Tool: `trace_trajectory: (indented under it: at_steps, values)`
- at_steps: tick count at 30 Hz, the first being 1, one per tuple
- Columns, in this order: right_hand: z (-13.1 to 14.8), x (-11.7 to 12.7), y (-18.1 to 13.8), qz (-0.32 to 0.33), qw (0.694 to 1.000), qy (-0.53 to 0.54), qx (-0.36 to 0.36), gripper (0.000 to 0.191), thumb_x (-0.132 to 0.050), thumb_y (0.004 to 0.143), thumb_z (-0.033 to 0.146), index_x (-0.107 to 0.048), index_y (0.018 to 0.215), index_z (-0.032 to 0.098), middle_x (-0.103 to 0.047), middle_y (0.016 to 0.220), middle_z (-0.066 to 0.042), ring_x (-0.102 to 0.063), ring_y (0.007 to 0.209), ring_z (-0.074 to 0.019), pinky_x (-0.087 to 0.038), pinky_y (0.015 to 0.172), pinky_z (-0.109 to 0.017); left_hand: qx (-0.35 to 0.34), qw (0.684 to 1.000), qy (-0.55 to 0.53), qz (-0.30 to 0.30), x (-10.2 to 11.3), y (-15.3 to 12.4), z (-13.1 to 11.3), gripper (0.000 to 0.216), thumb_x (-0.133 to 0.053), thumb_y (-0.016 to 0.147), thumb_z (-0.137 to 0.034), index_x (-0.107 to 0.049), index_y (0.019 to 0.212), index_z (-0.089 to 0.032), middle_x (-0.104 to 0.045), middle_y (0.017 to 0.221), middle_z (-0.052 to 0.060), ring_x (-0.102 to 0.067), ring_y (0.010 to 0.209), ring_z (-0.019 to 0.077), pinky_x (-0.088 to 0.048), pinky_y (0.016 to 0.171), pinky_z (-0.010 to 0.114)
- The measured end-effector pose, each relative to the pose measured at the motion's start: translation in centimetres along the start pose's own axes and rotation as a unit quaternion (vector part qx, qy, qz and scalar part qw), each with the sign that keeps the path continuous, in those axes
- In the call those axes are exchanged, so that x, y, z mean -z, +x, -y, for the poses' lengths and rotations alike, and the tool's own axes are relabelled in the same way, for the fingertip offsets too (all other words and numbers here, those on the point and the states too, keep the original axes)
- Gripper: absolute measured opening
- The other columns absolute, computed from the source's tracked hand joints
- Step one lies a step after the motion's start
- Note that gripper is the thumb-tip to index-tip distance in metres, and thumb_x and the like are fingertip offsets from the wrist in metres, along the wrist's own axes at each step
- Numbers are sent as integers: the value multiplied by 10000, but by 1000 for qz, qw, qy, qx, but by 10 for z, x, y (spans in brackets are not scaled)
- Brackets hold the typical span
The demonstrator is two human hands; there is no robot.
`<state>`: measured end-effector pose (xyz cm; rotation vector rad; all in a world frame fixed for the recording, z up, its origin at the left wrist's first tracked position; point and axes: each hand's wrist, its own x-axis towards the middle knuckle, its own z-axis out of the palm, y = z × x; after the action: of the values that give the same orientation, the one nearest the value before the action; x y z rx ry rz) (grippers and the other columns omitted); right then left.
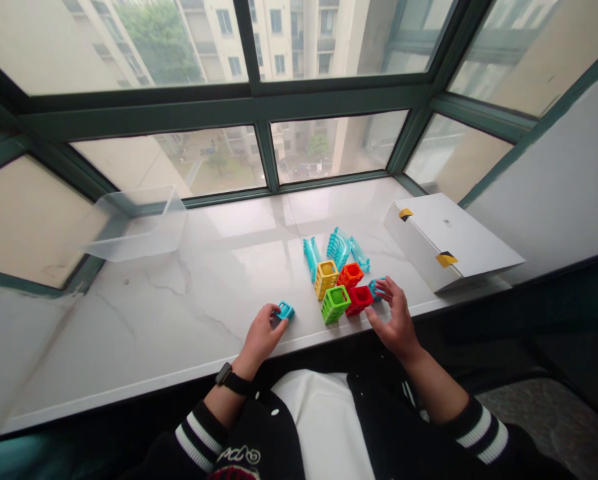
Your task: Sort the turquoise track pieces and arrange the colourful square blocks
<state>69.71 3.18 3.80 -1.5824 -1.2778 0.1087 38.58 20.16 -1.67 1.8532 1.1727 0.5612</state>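
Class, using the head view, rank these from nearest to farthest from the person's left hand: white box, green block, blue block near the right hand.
From the left hand:
1. Green block: just to its right.
2. Blue block: farther right, near the right hand.
3. White box: far right.

L grip (265,331) holds blue blk (286,310); R grip (397,324) spread nr red blk (359,300).

Blue block (287,310), grey-veined white sill (223,267)
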Motion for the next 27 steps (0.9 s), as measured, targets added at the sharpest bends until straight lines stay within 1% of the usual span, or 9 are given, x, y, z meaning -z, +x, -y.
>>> trace_trajectory:
  at_steps: [4, 7, 9, 11, 15, 18, 21, 24, 27]
  values:
    - [19, 2, 8, -22, 999, 15, 27, 745, -680, 928, 289, -348, 1593, 237, -543, 1442, -182, -604, 1293, -335, -532, 1099, -598, 55, 997, -57, -5, 10, -3, 1, 352, -699, 848, -503, -639, 1050, -221, -730, 924, 47, -701, 853, 236, -552, 831, 387]
    - [34, 0, 14, -54, 997, 18, 58, 630, -658, 932, 277, -439, 1522, 244, -613, 1340, -156, -636, 1224, -331, -528, 1091, -620, 69, 992, -106, -12, 18, -4, 2, 400, -696, 856, -550, -637, 1064, -214, -739, 997, 60, -719, 900, 240, -564, 865, 402]
    - [47, -4, 21, -64, 995, 17, 80, 537, -642, 936, 277, -501, 1453, 259, -648, 1264, -136, -655, 1173, -330, -542, 1066, -626, 67, 983, -170, -20, 23, -6, 0, 438, -702, 848, -576, -632, 1067, -204, -726, 1044, 64, -718, 928, 235, -575, 894, 415]
    - [63, -10, 28, -55, 993, 20, 106, 456, -632, 938, 272, -552, 1387, 270, -664, 1223, -127, -664, 1145, -331, -565, 1035, -619, 69, 966, -247, -25, 28, -8, -5, 459, -720, 840, -577, -625, 1073, -193, -714, 1048, 62, -711, 940, 227, -582, 922, 430]
    - [100, -25, 39, 2, 985, 52, 162, 415, -629, 935, 195, -609, 1339, 293, -692, 1195, -99, -684, 1117, -312, -594, 1007, -583, 81, 924, -373, -16, 39, -18, -24, 414, -756, 847, -508, -626, 1088, -197, -710, 1036, 44, -700, 957, 213, -572, 973, 448]
    - [123, -36, 39, 59, 976, 88, 190, 486, -629, 934, 148, -591, 1392, 305, -701, 1195, -87, -696, 1105, -293, -621, 974, -530, 70, 902, -425, 6, 49, -29, -41, 373, -771, 847, -457, -642, 1102, -218, -713, 1071, 42, -694, 984, 221, -566, 973, 440]
    - [140, -47, 38, 117, 965, 111, 206, 525, -645, 936, 146, -573, 1434, 297, -683, 1245, -98, -688, 1145, -285, -622, 989, -492, 50, 891, -450, 26, 58, -37, -57, 369, -808, 821, -428, -656, 1095, -232, -710, 1057, 43, -680, 980, 226, -568, 931, 413]
    - [152, -58, 39, 171, 960, 115, 190, 515, -648, 950, 178, -571, 1446, 295, -649, 1312, -110, -661, 1213, -290, -594, 1050, -492, 30, 887, -460, 32, 64, -42, -68, 369, -823, 815, -434, -669, 1085, -233, -706, 1056, 54, -665, 966, 231, -562, 894, 391]
    - [156, -67, 39, 195, 959, 104, 178, 517, -659, 957, 215, -565, 1458, 303, -627, 1347, -115, -631, 1261, -300, -572, 1079, -508, 18, 884, -466, 26, 65, -44, -72, 358, -799, 843, -467, -681, 1089, -235, -708, 1079, 62, -659, 964, 236, -548, 880, 381]
